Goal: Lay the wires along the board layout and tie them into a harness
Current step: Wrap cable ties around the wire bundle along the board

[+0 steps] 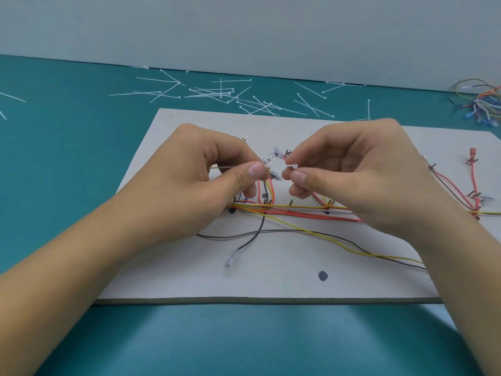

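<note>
The left hand (217, 183) pinches the tail of a white cable tie (292, 166) between thumb and forefinger, other fingers curled under. The right hand (352, 180) pinches the tie's head the same way, just beside the left fingertips. Both hands hover above the middle of the board (189, 280), directly over a short branch of red, yellow and orange wires that rises from the main run of wires (298, 213). Whether the tie already passes behind this branch is hidden by the fingers. The step in hand appears to be tying: the two ends are brought together but the tail is not yet in the head. The next move calls for feeding the tail tip into the head slot, then drawing it snug around the branch without pulling the wires off their layout. A dark wire with a clear terminal (233, 260) and a yellow wire lie loose toward the near edge, not yet routed. The board rests on the teal desk (244, 343). Spare ties (217, 93) lie scattered behind it, and a second wire bundle (485, 104) sits at the far right.
</note>
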`<state>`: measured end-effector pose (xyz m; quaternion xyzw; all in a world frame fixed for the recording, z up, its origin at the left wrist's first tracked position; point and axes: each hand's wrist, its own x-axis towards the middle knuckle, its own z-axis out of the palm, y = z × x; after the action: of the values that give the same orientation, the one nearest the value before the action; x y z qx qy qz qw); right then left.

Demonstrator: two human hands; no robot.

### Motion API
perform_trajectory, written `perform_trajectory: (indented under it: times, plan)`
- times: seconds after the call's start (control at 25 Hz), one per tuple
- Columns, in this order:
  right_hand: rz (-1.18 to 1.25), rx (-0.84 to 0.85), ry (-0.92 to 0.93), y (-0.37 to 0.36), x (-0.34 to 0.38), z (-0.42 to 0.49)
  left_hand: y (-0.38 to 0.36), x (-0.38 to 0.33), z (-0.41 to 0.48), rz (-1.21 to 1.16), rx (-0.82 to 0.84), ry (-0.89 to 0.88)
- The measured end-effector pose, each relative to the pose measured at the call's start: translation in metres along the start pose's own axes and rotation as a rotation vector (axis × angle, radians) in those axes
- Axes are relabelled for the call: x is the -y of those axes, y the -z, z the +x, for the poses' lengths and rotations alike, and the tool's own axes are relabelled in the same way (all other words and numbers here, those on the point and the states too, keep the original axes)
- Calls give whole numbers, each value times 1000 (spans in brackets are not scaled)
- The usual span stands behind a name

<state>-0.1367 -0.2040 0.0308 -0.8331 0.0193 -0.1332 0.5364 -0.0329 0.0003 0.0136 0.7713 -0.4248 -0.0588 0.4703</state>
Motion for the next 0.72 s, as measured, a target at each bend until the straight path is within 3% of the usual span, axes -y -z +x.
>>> perform_trajectory:
  times: [0.72]
  plan:
    - [169, -28, 38, 1, 5, 0, 1, 3, 0, 24, -25, -78]
